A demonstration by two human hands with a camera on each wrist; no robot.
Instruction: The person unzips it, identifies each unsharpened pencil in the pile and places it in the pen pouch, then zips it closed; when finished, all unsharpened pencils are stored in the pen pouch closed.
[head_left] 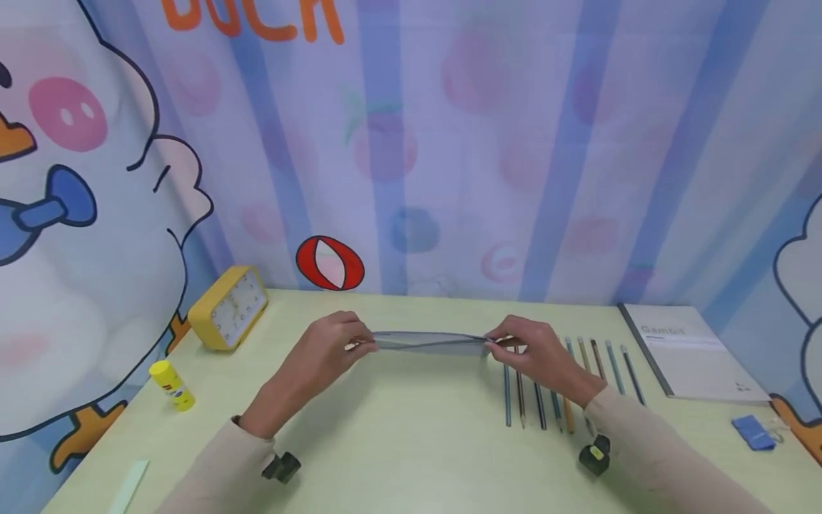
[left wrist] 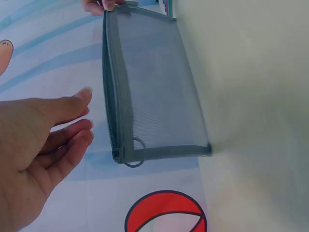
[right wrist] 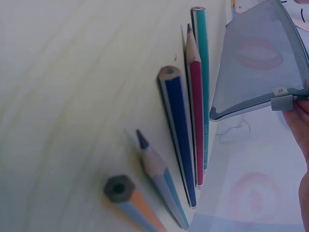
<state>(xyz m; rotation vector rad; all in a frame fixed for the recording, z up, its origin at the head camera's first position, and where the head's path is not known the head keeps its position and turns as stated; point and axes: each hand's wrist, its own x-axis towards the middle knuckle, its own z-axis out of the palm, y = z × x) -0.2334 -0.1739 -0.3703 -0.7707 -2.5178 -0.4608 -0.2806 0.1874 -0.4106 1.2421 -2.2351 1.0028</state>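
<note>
A grey see-through mesh zipper pouch [head_left: 427, 343] is held up over the table, its zipper edge facing up. My right hand [head_left: 529, 350] pinches one end of it, by the small fabric tab [right wrist: 282, 103] seen in the right wrist view. At the other end is my left hand [head_left: 337, 346]. In the left wrist view, this left hand [left wrist: 43, 145] has its thumb and fingers parted, just off the zipper edge. The pouch mouth shows a narrow gap. Below and beside the right hand, several pencils [head_left: 538, 407] lie in a row on the table.
A yellow clock [head_left: 234, 307] and a yellow glue stick [head_left: 172, 385] stand at the left, with a pale green strip [head_left: 128, 489] nearer. A grey notebook [head_left: 696, 353] and a small blue item [head_left: 753, 432] lie at the right. A printed curtain [head_left: 424, 178] hangs behind the table.
</note>
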